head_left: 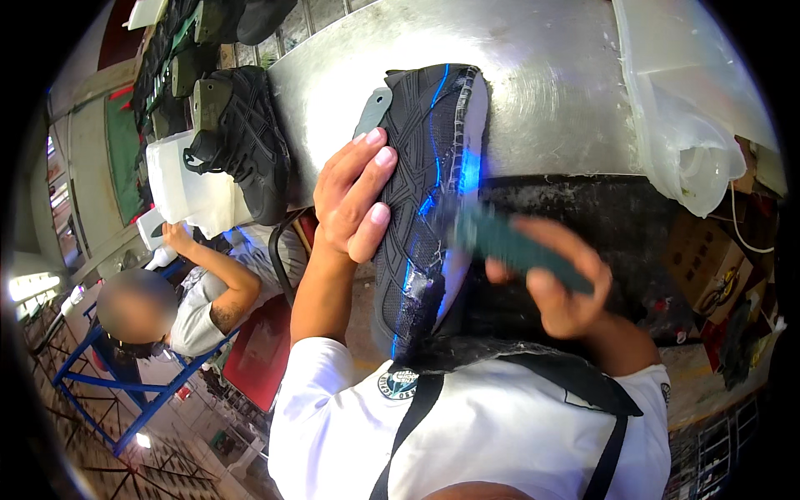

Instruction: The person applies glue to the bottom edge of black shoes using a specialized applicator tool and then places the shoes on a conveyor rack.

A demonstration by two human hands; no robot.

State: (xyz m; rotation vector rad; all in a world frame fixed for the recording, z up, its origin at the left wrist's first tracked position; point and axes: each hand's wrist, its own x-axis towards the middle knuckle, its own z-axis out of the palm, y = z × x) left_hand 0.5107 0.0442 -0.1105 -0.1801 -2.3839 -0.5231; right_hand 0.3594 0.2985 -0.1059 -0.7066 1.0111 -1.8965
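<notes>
A black shoe upper point(421, 150) lies lengthwise in front of me, its stitched bottom edge turned to the right. A grey-green tab with a hole, apparently part of the last point(375, 112), sticks out on its left. Blue light glows along its side and edge. My left hand point(354, 196) is closed on the upper's left side, fingers pressed against the woven surface. In my right hand point(562, 279) is a dark green block-shaped brush point(521, 246), smeared by motion. Its working end is at the bottom edge of the shoe; the bristles are too blurred to make out.
A shiny metal table point(550, 108) reaches behind the shoe. More black shoes point(250, 142) stand at the left beside a white container point(187, 179). Another person point(208, 292) sits left, near a red chair point(260, 354). Clear plastic sheeting point(687, 125) and a cardboard box point(704, 262) are right.
</notes>
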